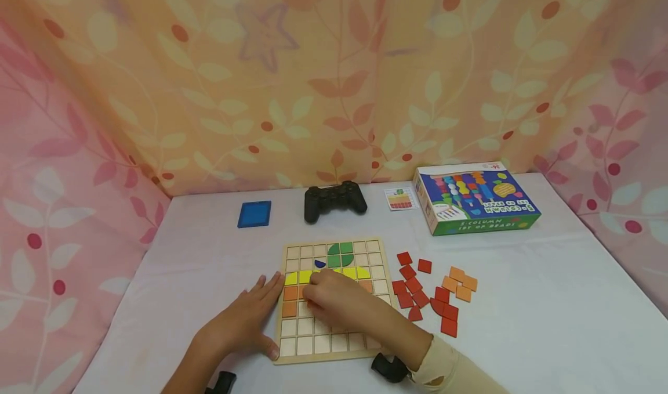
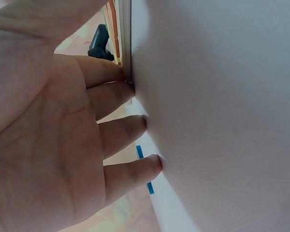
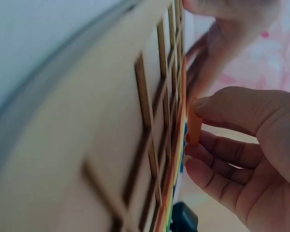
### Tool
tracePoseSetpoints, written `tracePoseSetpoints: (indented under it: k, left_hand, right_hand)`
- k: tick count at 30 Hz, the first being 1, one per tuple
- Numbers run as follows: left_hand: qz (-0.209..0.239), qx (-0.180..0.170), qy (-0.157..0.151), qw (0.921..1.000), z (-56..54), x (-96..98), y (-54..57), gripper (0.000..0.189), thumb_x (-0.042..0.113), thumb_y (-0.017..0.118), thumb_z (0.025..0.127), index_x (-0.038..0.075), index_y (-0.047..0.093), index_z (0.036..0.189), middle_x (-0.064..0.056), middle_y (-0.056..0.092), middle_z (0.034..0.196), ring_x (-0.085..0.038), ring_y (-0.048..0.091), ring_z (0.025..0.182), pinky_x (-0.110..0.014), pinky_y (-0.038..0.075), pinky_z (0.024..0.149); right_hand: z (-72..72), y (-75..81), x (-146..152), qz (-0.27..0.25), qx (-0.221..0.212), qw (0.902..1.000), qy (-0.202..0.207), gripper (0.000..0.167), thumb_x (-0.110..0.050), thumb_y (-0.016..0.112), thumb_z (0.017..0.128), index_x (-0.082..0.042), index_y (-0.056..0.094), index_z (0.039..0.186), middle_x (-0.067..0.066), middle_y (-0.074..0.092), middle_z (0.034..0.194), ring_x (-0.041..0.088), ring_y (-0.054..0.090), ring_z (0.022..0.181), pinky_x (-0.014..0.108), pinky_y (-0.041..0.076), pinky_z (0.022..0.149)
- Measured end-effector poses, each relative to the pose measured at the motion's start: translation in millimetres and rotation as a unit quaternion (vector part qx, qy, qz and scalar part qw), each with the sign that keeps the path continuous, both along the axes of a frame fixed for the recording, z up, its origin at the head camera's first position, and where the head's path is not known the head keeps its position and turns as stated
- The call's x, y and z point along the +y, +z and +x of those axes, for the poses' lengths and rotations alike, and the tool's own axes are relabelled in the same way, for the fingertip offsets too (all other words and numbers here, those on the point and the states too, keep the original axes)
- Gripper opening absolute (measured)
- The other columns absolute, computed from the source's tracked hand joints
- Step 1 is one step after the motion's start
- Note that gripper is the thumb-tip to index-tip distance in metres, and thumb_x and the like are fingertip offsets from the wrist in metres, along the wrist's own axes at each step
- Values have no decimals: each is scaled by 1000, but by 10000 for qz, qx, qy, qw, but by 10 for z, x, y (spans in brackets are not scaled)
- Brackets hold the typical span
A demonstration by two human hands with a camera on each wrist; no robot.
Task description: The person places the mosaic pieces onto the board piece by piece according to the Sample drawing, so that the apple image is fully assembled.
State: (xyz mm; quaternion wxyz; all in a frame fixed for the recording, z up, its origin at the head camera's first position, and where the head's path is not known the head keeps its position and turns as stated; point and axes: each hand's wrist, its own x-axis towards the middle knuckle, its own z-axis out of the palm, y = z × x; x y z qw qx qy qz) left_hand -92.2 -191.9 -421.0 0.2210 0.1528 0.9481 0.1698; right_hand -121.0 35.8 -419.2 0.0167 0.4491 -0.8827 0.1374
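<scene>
A wooden grid board (image 1: 305,346) lies on the white table, with green tiles (image 1: 341,255), a row of yellow tiles (image 1: 291,278) and orange tiles (image 1: 290,293) in its cells. A dark blue piece (image 1: 320,264) rests above the yellow row. My left hand (image 1: 241,318) has its fingers and thumb spread along the board's left edge; in the left wrist view, two fingertips (image 2: 128,90) touch that edge. Over the middle of the board, my right hand (image 1: 339,298) hides several cells. The right wrist view shows it pinching an orange tile (image 3: 195,129) between thumb and fingers.
Right of the board lie loose red tiles (image 1: 405,300) and several orange tiles (image 1: 463,293). Behind it are a blue square tray (image 1: 254,214), a black game controller (image 1: 335,199), a pattern card (image 1: 400,199) and a bead-set box (image 1: 477,199). Patterned curtains (image 1: 334,80) enclose the table.
</scene>
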Motion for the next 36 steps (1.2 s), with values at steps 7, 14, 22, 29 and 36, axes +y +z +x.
tracePoseSetpoints:
  k: [7,14,22,29,36]
  left_hand:
    - [-11,18,-2,10000,-13,6,-6,136,52,94,48,11,27,160,-7,22,165,-36,12,151,-65,19,114]
    - [17,6,-8,10000,-27,6,-5,136,52,94,49,12,27,160,-5,22,165,-35,11,151,-64,18,114]
    - [10,-56,65,10000,-23,5,8,139,53,94,46,14,26,160,-4,21,165,-34,9,152,-64,16,115]
    - [-20,-122,83,9999,-13,-3,-2,138,53,95,47,13,27,160,-4,21,165,-35,9,152,-64,17,115]
    - [-5,-81,81,9999,-12,-5,-19,139,55,95,47,11,26,160,-5,20,165,-35,10,152,-64,18,115]
  right_hand:
    - [36,-23,-199,476,256,9985,10,4,-17,73,92,-16,76,95,-4,64,90,8,56,80,17,50,73]
    - [65,-15,-240,559,562,9968,21,7,-16,75,91,-16,78,97,-2,65,92,8,56,79,16,50,72]
    - [97,-43,-229,560,503,9972,31,7,-19,76,90,-21,79,97,-8,64,89,6,52,75,13,46,67]
    - [117,-52,-194,438,254,9987,17,12,-10,78,86,-19,78,95,-9,63,86,4,54,75,14,48,69]
    - [102,74,157,42,-275,9991,-328,19,1,76,85,-17,77,91,-8,61,83,6,55,78,16,50,73]
